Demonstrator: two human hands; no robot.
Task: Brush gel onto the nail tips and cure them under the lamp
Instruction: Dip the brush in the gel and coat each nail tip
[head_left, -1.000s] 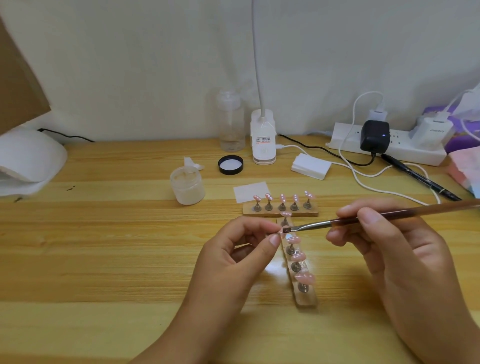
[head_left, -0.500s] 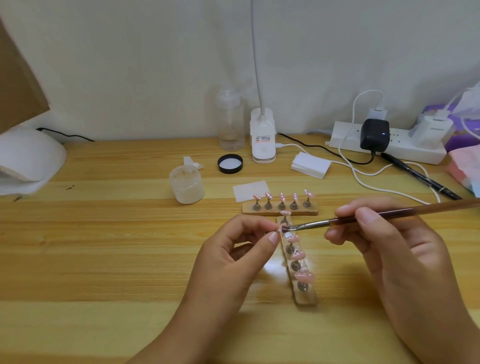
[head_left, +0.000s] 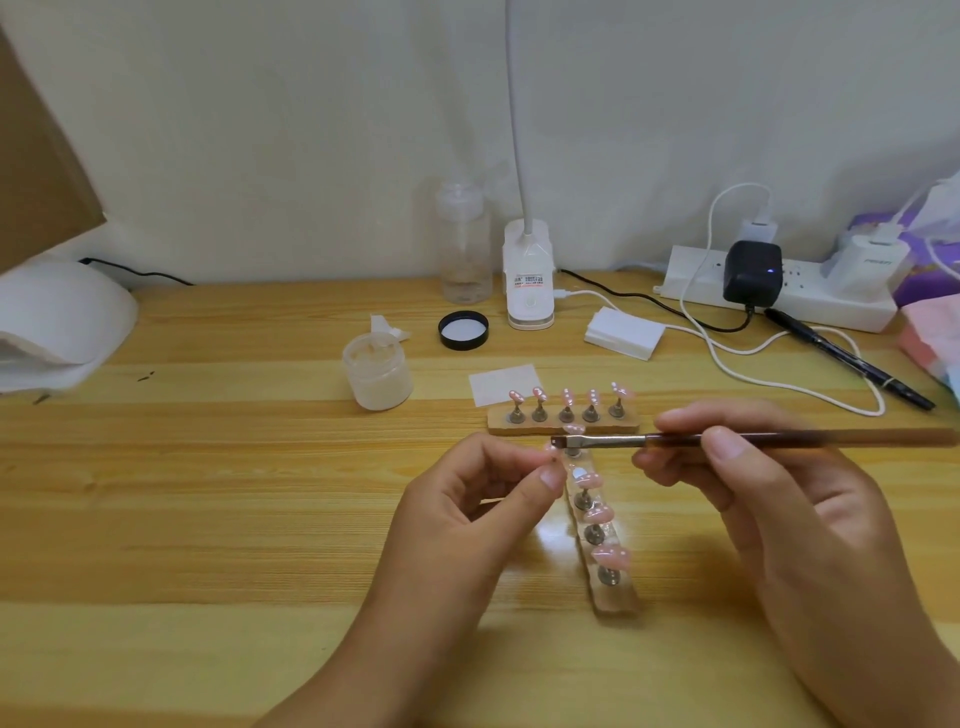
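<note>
My left hand (head_left: 483, 499) pinches a small pink nail tip (head_left: 551, 450) between thumb and forefinger. My right hand (head_left: 748, 483) grips a brown-handled gel brush (head_left: 727, 440), held level, its flat bristles just above that tip. Below them a wooden holder strip (head_left: 615, 597) runs toward me with pink tips on metal stands. A second strip (head_left: 563, 423) with several pink tips lies crosswise behind it. The open gel jar (head_left: 377, 376) stands to the left, and the white curing lamp (head_left: 57, 317) sits at the far left edge.
A black lid (head_left: 463, 330), clear bottle (head_left: 464, 244) and white desk-lamp base (head_left: 529, 275) stand at the back. A white pad (head_left: 506, 383) and white block (head_left: 624, 332) lie nearby. A power strip (head_left: 779, 296) with chargers, cables and a black pen (head_left: 852, 358) fill the right.
The brush has lifted slightly and levelled out, its bristles now just above the pinched tip instead of on it. My left hand has stayed in place.
</note>
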